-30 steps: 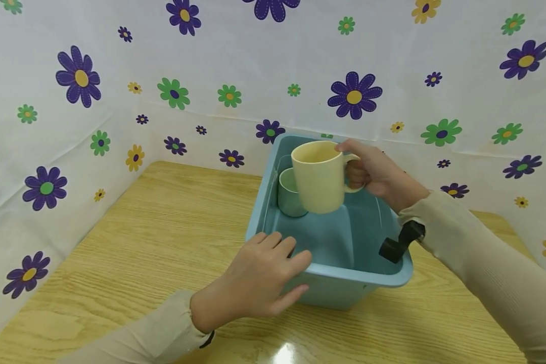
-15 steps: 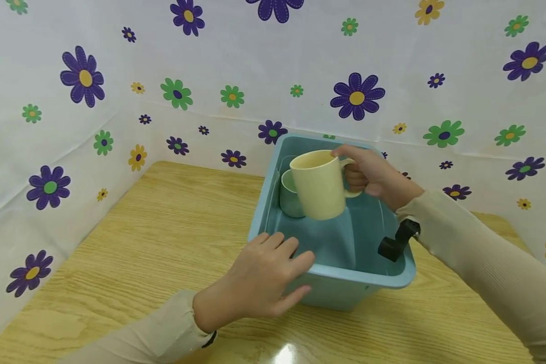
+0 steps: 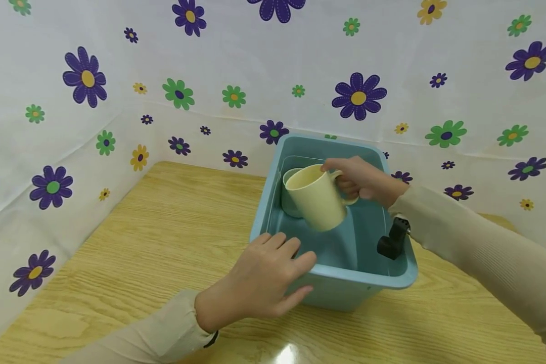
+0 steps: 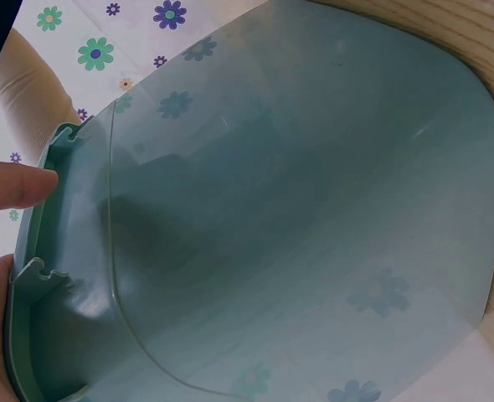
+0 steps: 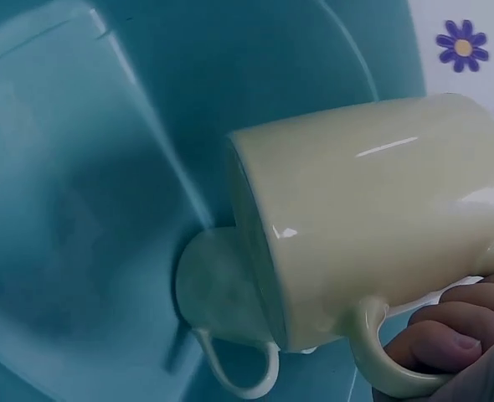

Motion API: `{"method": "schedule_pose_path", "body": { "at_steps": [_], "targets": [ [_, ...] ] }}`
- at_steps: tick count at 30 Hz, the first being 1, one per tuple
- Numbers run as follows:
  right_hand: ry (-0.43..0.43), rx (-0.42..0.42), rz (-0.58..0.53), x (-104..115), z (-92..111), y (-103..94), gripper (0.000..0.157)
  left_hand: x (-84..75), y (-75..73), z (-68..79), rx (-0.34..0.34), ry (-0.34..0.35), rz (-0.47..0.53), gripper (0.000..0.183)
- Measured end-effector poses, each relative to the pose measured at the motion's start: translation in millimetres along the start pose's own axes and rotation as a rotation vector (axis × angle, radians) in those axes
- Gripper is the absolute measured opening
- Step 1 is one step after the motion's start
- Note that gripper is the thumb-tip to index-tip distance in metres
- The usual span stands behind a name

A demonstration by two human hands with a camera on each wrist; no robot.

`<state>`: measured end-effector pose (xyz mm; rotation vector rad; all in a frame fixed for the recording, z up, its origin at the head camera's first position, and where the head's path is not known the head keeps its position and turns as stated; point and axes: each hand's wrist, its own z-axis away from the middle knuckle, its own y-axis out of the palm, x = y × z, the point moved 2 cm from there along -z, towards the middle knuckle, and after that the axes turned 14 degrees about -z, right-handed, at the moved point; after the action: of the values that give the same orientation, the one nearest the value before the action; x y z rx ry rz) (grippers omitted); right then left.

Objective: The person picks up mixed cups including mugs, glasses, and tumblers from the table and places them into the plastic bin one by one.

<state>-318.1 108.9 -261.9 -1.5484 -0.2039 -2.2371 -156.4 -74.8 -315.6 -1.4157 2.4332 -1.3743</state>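
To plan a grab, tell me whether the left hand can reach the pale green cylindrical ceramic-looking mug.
Probably yes: the left hand rests on the open blue rectangular plastic tub, though the yellow cylindrical ceramic-looking mug hides part of the green mug.

Right hand (image 3: pixel 364 181) grips a pale-yellow, cylindrical mug (image 3: pixel 317 202) by its handle — tilted, over a light-blue, rectangular plastic tub (image 3: pixel 368 278) where a pale-green, round cup (image 3: pixel 288 201) stands. Left hand (image 3: pixel 265 275) rests on the tub's near rim.

No text, label, brand, number or sign can be read on the mug (image 3: pixel 317 202) in the right hand (image 3: pixel 361 179), the bin (image 3: pixel 334 294) at the left hand (image 3: pixel 257 280), or the cloth (image 3: pixel 236 55) beyond.
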Motion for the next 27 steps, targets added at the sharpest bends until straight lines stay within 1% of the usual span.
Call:
{"method": "schedule_pose_path", "body": {
  "at_steps": [4,9,17,20,23,27],
  "targets": [
    [0.024,0.012,0.060,-4,-4,4.8,0.049,0.1,-0.2,0.0,-0.001,0.001,-0.006,0.035],
    [0.057,0.031,0.093,-10,-8,9.5,0.047,0.2,-0.3,0.0,-0.002,0.003,-0.010,0.035],
    [0.097,0.017,0.169,-14,-10,11.4,0.044,-0.1,-0.1,-1.2,-0.014,0.008,-0.023,0.035],
    [0.108,0.021,0.200,-15,-10,12.6,0.042,0.2,0.2,-1.1,-0.006,0.007,-0.012,0.035],
    [0.124,0.042,0.235,-17,-11,14.0,0.042,0.4,0.3,-0.9,0.003,0.007,-0.004,0.034],
    [0.141,0.091,0.290,-20,-12,15.9,0.043,0.4,0.5,-0.5,0.006,0.006,-0.004,0.034]
  ]
}}
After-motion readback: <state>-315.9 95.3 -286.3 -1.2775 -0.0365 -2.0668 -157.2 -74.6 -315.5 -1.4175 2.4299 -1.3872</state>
